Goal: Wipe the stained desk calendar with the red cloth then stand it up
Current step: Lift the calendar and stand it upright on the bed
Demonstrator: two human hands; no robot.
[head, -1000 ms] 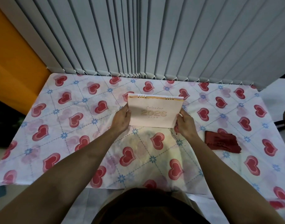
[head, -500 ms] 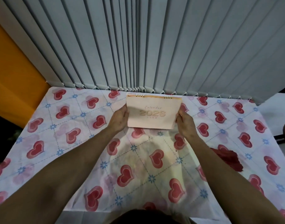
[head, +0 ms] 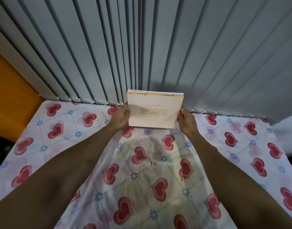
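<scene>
The desk calendar is a pale peach card with "2026" on its front and spiral rings along the top. It stands upright near the table's far edge, its front facing me. My left hand grips its left edge and my right hand grips its right edge. Its lower edge is at the tablecloth; I cannot tell if it rests there. The red cloth is hidden, out of sight behind my right forearm.
The table wears a white tablecloth printed with red hearts, yellowish stains at its middle. Grey vertical blinds hang directly behind the calendar. An orange panel stands at the far left. The table's right edge drops off near a white floor.
Both hands carried the upright calendar farther away, toward the blinds. The view tilted up, and the red cloth on the right slipped out of sight.
</scene>
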